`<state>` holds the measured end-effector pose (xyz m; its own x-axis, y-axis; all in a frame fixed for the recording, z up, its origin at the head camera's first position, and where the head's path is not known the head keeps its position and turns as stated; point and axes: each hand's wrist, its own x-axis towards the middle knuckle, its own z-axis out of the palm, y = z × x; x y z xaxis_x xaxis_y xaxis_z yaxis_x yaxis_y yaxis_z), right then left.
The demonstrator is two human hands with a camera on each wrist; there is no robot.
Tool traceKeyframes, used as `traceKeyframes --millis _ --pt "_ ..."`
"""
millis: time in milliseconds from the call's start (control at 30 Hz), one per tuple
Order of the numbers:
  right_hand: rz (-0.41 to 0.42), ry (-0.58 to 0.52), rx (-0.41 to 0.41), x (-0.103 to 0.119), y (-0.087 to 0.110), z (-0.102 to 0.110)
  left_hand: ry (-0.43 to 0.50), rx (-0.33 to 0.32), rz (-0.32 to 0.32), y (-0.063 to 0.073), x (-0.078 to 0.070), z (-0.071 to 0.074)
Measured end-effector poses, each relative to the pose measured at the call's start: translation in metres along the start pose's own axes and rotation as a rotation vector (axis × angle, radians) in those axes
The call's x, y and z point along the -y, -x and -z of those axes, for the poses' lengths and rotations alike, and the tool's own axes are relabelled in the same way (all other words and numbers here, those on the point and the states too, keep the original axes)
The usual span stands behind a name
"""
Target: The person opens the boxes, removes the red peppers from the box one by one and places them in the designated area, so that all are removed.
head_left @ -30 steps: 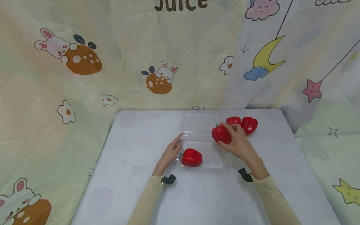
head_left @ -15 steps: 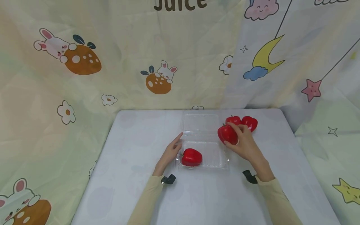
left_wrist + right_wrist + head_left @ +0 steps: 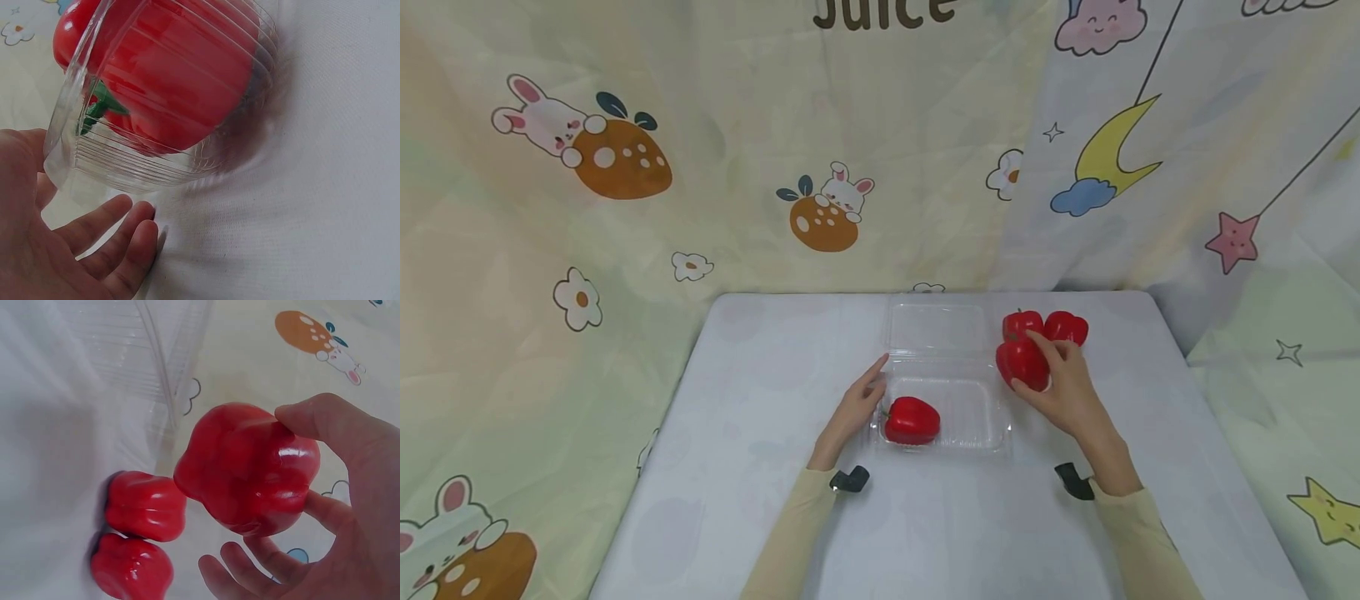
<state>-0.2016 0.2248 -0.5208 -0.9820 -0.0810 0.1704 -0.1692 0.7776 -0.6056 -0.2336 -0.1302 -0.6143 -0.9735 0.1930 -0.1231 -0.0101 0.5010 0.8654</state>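
My right hand (image 3: 1073, 402) pinches a red bell pepper (image 3: 1022, 365) between thumb and fingers, just off the right side of a clear plastic clamshell box (image 3: 972, 412). In the right wrist view, the held pepper (image 3: 247, 469) hangs above the level of two more red bell peppers (image 3: 147, 506) on the table. My left hand (image 3: 854, 408) is at the box's left edge, its index finger stretched along the rim; the other fingers (image 3: 94, 225) are loosely bent beside the wall. Another red bell pepper (image 3: 912, 420) lies on its side in the left half of the box, green stem toward the left wall.
The clamshell's lid (image 3: 936, 327) lies folded back toward the rear of the white table (image 3: 760, 517). Two bell peppers sit behind my right hand, one on the left (image 3: 1022, 323) and one on the right (image 3: 1067, 327). A printed cloth (image 3: 737, 167) hangs behind the table.
My right hand has moved to the right with the bell pepper, from over the box's right part to beside it, nearer the other two. The left hand has stayed in place.
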Motion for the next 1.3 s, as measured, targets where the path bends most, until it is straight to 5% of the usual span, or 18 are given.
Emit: traceKeyframes --millis 1300 --pt "-0.192 0.035 -0.042 -0.025 0.011 -0.024 -0.001 -0.003 0.000 -0.001 0.001 -0.001"
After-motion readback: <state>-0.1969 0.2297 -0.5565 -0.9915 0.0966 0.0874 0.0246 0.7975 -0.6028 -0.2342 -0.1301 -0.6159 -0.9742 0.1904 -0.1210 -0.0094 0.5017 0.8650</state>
